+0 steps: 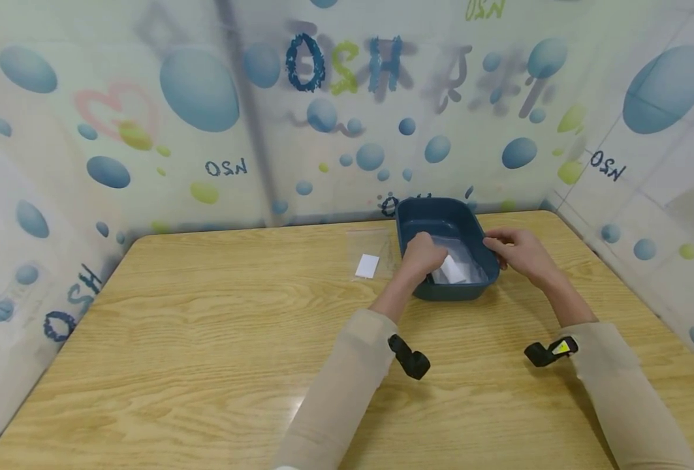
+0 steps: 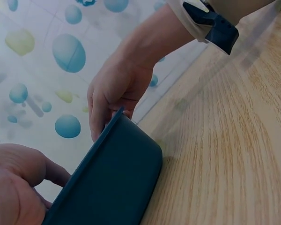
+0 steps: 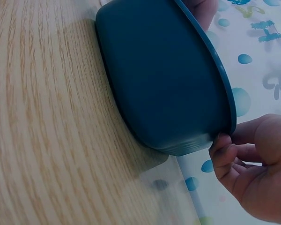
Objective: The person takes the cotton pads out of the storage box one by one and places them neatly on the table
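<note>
A dark blue plastic bin (image 1: 452, 293) stands toward the back right of the table. Clear plastic bags (image 1: 470, 271) with white pieces in them lie inside it. My left hand (image 1: 424, 254) reaches over the bin's left side and down into it; its fingertips are hidden, so what they touch does not show. On the opposite side, my right hand (image 1: 520, 251) pinches the rim between thumb and fingers, plainly seen in the right wrist view, where the right hand (image 3: 260, 161) is at the bin's corner. Left of the bin, a flat clear bag (image 1: 367, 241) holds a white card (image 1: 367, 266).
The wood-grain table (image 1: 205, 339) extends to the left and front. A patterned wall covering (image 1: 335, 143) with blue and green drops rises close behind the bin, and another side of it stands to the right. Both forearms carry black wrist cameras (image 1: 410, 358).
</note>
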`<state>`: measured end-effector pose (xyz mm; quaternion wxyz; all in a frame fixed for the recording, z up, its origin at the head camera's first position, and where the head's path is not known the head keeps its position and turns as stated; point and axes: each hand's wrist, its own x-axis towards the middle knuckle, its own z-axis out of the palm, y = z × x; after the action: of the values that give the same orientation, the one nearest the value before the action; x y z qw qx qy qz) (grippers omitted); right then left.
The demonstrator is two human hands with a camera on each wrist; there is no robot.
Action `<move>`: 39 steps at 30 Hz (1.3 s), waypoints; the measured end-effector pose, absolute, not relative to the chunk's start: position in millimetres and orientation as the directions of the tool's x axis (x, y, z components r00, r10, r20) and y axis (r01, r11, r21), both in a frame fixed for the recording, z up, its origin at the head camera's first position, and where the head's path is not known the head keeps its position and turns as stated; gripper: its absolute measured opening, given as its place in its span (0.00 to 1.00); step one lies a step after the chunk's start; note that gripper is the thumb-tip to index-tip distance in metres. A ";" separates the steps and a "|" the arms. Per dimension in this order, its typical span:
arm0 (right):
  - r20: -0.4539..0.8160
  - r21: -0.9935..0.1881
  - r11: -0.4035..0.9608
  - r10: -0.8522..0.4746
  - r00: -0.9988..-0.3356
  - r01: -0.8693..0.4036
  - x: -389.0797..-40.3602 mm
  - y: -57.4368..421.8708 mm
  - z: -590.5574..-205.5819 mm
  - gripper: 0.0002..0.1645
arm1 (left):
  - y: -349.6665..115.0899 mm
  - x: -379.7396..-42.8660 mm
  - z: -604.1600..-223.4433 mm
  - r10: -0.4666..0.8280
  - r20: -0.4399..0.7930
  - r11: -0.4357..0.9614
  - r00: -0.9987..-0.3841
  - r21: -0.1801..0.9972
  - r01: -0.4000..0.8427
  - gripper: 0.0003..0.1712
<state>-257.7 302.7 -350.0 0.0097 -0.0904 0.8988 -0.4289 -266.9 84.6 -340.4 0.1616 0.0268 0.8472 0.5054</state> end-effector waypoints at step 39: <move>0.053 -0.767 0.623 -0.171 -0.984 -0.149 -257.5 301.4 -349.6 0.26 | 85.8 -247.2 -348.6 0.037 0.198 0.290 -0.979 0.936 0.200 0.09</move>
<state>-257.5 301.4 -349.6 0.0128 -0.0890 0.9009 -0.4247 -247.2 85.8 -348.6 -0.0692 0.0741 0.8001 0.5913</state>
